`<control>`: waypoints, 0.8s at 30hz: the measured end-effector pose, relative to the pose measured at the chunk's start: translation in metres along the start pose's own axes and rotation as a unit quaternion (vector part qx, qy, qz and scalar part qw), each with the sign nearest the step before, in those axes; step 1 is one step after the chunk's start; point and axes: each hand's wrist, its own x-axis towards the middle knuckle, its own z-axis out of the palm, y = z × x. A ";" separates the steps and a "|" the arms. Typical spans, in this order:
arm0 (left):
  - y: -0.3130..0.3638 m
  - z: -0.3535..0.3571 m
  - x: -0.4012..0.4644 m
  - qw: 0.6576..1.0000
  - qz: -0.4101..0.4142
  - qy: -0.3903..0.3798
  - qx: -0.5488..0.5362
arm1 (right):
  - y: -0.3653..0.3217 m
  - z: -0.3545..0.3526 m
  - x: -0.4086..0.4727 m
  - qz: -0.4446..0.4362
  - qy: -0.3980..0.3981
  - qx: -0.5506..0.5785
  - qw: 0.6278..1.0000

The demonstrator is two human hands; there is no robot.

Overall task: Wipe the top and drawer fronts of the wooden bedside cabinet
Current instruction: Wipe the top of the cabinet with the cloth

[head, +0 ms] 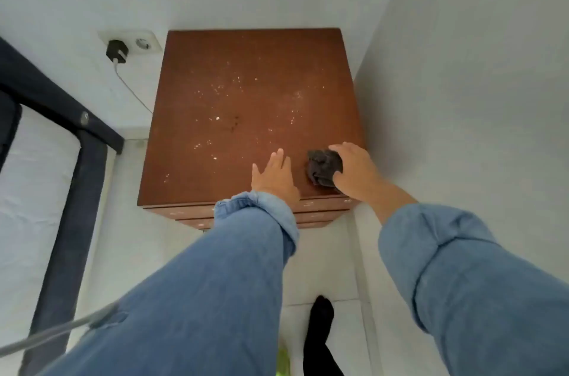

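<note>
**Soft cloth bunched under the right hand at the cabinet's front edge**

Head camera: The wooden bedside cabinet is seen from above, set in a corner against white walls, with a bed to its left. Its top is speckled with pale crumbs or dust, thickest around the middle. A dark grey cloth is crumpled into a wad near the front right corner of the top. The right hand is laid over it, fingers curled around and clamped on the bundle. The left hand is placed flat on the wood just beside it, fingers spread apart and holding nothing. Only thin slivers of the drawer fronts are visible below the front edge, so their condition cannot be judged.

The cloth is judged light, limp and easily deformed; it will fold or slip out unless it is pinned under the palm. A broad, flat hold from above is best suited, with pressure spread downward. The cabinet is stiff and probably heavy enough to stay put when rubbed.
</note>
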 end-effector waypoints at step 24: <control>0.018 -0.025 0.027 0.994 -0.038 -0.037 0.094 | 0.013 0.010 0.053 -0.109 0.085 -0.138 0.981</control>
